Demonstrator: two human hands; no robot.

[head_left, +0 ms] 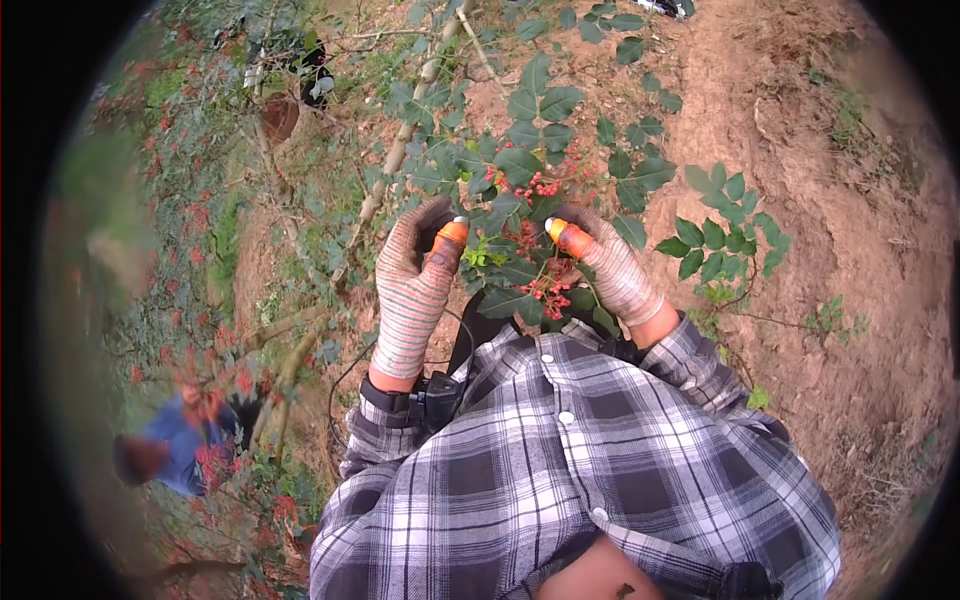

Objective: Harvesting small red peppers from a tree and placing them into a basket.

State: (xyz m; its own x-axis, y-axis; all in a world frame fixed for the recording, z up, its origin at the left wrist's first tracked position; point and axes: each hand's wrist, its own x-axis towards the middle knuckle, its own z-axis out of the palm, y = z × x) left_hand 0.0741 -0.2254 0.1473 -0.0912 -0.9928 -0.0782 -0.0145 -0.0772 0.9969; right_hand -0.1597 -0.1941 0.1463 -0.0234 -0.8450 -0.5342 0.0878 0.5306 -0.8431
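My left hand (414, 281) wears a striped knit glove with an orange thumb cover (450, 238) that ends in a metal tip. Its fingers curve at the left side of a leafy branch, with a gap between thumb and fingers and nothing seen in it. Opposite, my right hand (611, 262) has a like glove and thumb cover (568, 237), its thumb pointing at the foliage. Leaves partly hide its fingers, so any hold is unclear. Between the hands hang red berry clusters, probably Sichuan pepper: an upper cluster (538, 185) and a lower cluster (553, 294), among green leaves (504, 302).
A slanting tree branch (397, 150) rises beyond my left hand. Berry-laden bushes (199, 217) fill the left side, where a person in blue (184, 442) is near the branches. A leafy sapling (724, 240) grows from the bare soil slope (840, 247) at right.
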